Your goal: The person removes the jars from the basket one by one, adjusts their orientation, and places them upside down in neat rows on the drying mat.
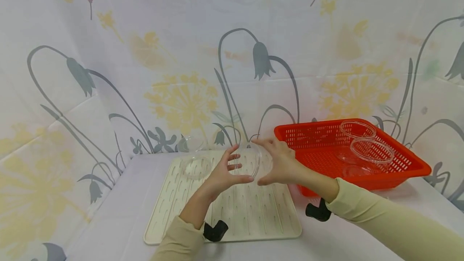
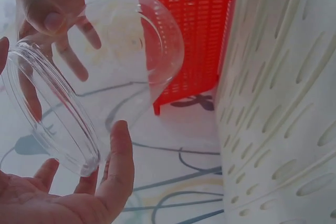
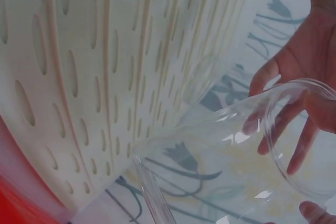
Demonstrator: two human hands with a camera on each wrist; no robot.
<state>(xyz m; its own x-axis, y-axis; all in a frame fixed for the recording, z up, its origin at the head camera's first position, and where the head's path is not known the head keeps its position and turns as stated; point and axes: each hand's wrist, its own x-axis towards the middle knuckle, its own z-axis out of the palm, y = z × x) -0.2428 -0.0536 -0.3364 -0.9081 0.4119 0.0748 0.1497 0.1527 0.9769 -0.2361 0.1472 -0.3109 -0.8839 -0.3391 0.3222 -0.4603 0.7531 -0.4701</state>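
A clear, round plastic container (image 1: 247, 163) is held up on its side over a cream ridged drying mat (image 1: 250, 220). My left hand (image 1: 224, 174) grips its rim end, fingers and thumb curved around the edge. Around the other end bends my right hand (image 1: 280, 162), thumb below and fingers above. The left wrist view shows the ringed rim (image 2: 55, 108) between the left thumb and fingers. The right wrist view has the see-through wall (image 3: 210, 156), with the left hand (image 3: 310, 61) at the rim. Another clear container (image 1: 197, 167) stands on the mat's far left corner.
A red perforated basket (image 1: 308, 160) sits to the right of the mat. Clear containers (image 1: 371, 151) stand inside it. White cloth covers the table (image 1: 112, 212), and a flower-printed curtain (image 1: 181, 51) hangs behind.
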